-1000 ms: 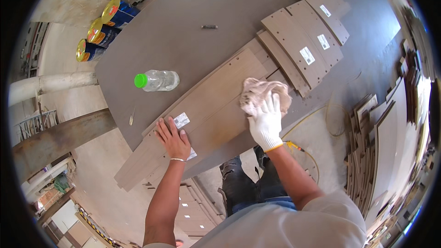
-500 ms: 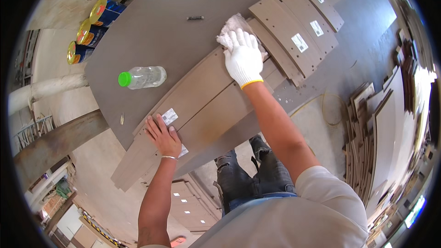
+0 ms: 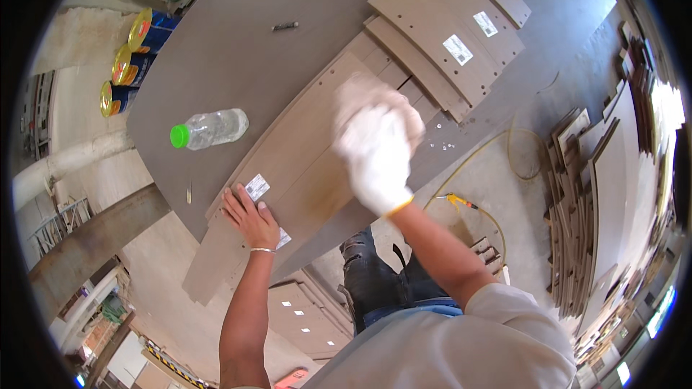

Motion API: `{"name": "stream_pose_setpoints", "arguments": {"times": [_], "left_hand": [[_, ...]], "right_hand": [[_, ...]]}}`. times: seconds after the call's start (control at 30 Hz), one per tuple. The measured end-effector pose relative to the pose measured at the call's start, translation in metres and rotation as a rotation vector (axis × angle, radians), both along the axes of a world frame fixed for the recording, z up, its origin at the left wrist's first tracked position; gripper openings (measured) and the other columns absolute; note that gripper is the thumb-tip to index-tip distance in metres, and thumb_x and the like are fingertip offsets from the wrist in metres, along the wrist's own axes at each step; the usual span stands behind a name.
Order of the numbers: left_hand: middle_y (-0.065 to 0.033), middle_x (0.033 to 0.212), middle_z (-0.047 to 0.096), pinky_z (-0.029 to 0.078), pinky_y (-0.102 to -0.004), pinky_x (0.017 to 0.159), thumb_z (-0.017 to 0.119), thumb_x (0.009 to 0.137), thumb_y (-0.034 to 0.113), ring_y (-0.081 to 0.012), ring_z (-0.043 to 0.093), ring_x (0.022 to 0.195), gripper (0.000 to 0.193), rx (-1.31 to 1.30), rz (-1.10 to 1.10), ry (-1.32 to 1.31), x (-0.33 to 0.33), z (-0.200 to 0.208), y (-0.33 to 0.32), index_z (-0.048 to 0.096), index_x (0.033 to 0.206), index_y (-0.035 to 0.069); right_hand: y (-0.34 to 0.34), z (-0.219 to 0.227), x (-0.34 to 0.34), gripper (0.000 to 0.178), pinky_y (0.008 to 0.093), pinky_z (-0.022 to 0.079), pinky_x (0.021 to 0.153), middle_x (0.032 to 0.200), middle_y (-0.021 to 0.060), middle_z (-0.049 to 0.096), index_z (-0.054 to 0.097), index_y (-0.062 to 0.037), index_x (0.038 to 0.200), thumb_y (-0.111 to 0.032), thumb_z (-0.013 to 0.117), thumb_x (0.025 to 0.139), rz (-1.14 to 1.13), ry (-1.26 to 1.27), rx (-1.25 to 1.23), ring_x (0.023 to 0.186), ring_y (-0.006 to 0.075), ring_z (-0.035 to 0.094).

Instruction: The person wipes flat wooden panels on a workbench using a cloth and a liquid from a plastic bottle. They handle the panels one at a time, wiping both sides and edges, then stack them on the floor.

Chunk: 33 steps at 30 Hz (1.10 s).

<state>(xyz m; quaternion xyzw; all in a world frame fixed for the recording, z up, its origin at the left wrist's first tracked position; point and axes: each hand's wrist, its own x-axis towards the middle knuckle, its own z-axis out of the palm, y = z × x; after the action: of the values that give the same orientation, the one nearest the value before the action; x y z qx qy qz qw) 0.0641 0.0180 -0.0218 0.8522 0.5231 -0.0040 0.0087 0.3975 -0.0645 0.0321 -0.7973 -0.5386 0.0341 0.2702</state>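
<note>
My bare left hand (image 3: 250,220) lies with its fingers spread on a long brown panel (image 3: 288,160), beside a white label (image 3: 257,186). A second label (image 3: 283,238) sits by its wrist edge. In a white knitted glove, my right hand (image 3: 378,162) is over the panel's right half, smeared by motion. A pale pinkish rag (image 3: 375,104) is bunched at its fingers, which are hidden or blurred. Beyond it, more curved brown panels (image 3: 414,10) with drilled holes and labels overlap in a stack.
A clear bottle with a green cap (image 3: 216,129) lies on the grey table (image 3: 252,43), with a small dark stick (image 3: 285,26) farther back. Cans (image 3: 130,66) stand left of the table. A yellow hose (image 3: 497,219) with an air gun (image 3: 458,201) and stacked boards (image 3: 598,194) are on the right.
My right hand has drawn the rag back toward me, off the far edge onto the panel's middle. My left hand stays on the panel. The view has shifted slightly.
</note>
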Motion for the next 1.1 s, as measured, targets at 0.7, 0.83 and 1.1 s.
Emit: {"name": "stream_pose_setpoints", "arguments": {"times": [0.7,0.83,1.1], "left_hand": [[-0.0307,0.171,0.021,0.010,-0.0679,0.127,0.046,0.103,0.031,-0.0506,0.017,0.159,0.072,0.015,-0.005,-0.004,-0.004,-0.001,0.000,0.027,0.167,0.003],[-0.0306,0.171,0.020,0.010,-0.0679,0.127,0.048,0.102,0.030,-0.0504,0.016,0.159,0.072,0.012,-0.006,-0.019,0.002,0.000,0.000,0.027,0.167,0.003],[-0.0293,0.171,0.021,0.009,-0.0675,0.127,0.049,0.102,0.030,-0.0494,0.016,0.160,0.072,0.011,0.008,-0.041,0.005,-0.005,0.003,0.029,0.166,0.004]], "right_hand": [[-0.059,-0.011,0.002,0.031,0.0577,0.036,0.110,0.118,0.0151,0.058,0.067,-0.0093,0.104,-0.022,0.069,0.076,-0.081,-0.120,-0.138,0.120,0.0382,0.052],[-0.006,-0.007,0.027,0.030,0.0555,0.037,0.111,0.113,0.0133,0.061,0.068,-0.0057,0.103,-0.020,0.069,0.077,-0.024,-0.167,-0.047,0.119,0.0369,0.054],[-0.044,-0.067,-0.098,0.036,0.0517,0.040,0.118,0.128,0.0150,0.068,0.073,-0.0077,0.113,-0.016,0.067,0.079,0.062,0.684,0.098,0.134,0.0349,0.057]]}}
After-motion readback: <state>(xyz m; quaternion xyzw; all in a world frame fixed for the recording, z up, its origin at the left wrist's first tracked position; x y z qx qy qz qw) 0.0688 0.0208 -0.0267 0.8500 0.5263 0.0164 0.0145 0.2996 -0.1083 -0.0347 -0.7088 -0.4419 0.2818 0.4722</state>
